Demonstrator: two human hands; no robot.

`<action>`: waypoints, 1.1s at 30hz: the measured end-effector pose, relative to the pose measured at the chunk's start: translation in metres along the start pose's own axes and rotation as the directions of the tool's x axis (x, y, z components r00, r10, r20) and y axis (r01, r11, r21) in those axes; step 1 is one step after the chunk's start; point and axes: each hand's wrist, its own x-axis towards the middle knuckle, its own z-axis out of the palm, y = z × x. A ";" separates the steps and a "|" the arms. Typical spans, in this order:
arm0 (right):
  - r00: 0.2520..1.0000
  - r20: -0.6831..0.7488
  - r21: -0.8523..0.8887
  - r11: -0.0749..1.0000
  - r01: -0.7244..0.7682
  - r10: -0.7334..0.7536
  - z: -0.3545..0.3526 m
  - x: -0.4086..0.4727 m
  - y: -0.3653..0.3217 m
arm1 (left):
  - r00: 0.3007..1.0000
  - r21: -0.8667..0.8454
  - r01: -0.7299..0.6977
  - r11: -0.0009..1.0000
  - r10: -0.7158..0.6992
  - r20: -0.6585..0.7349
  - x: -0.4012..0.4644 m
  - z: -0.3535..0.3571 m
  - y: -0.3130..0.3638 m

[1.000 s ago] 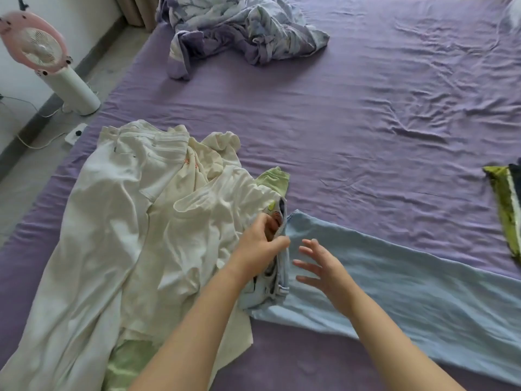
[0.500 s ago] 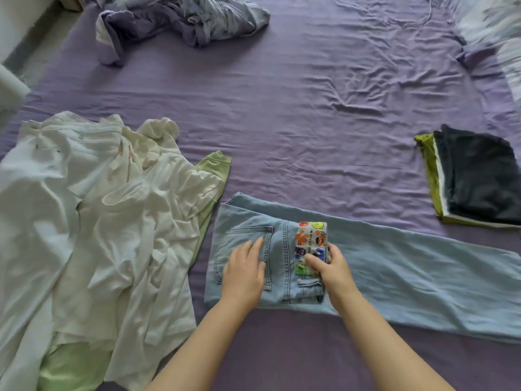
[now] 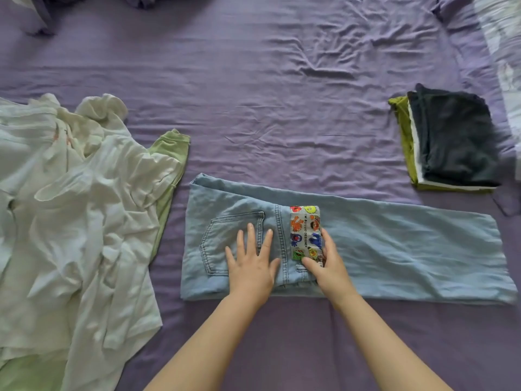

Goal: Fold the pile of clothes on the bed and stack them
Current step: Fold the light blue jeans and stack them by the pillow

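- Pressing flat with spread fingers, the left hand (image 3: pixel 251 268) rests on the back pocket of the light blue jeans (image 3: pixel 394 255), laid lengthwise on the purple bed sheet (image 3: pixel 282 108).
- Just right of it, the right hand (image 3: pixel 327 266) pinches a cartoon-printed patch (image 3: pixel 306 231) on the jeans.
- Left of both hands lies the unfolded pile of white clothes (image 3: pixel 84 221).
- Far right, beyond the grip, sits the folded stack (image 3: pixel 454 139).

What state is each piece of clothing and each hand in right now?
Jeans: folded lengthwise, flat on the sheet.
Patch: colourful, on the jeans, pinched by the right hand.
Left hand: flat, pressing the back pocket.
Right hand: fingers curled round the patch.
White pile: unfolded, crumpled.
Stack: folded, dark garment on top.
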 end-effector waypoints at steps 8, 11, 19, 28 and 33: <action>0.931 -0.120 -0.734 0.663 0.150 -0.344 0.007 -0.004 -0.019 | 0.993 0.032 -0.113 0.993 0.112 0.020 0.007 0.004 -0.020; 0.858 0.096 -0.820 0.448 0.355 -0.504 0.026 0.005 -0.027 | 0.994 -0.001 -0.083 0.997 0.083 -0.076 0.008 0.003 -0.037; 0.974 0.123 -0.920 0.347 0.184 -0.189 0.047 0.024 0.021 | 0.990 0.030 0.004 1.000 0.000 -0.144 0.016 0.002 -0.089; 0.978 0.200 -0.916 0.365 0.165 0.062 0.041 0.030 -0.007 | 0.939 -0.635 0.246 0.732 -0.344 -0.032 0.017 -0.037 -0.122; 0.985 0.171 -0.855 0.498 0.145 0.008 0.042 0.000 -0.063 | 0.908 -0.914 0.366 0.178 -0.285 0.308 0.005 -0.070 -0.110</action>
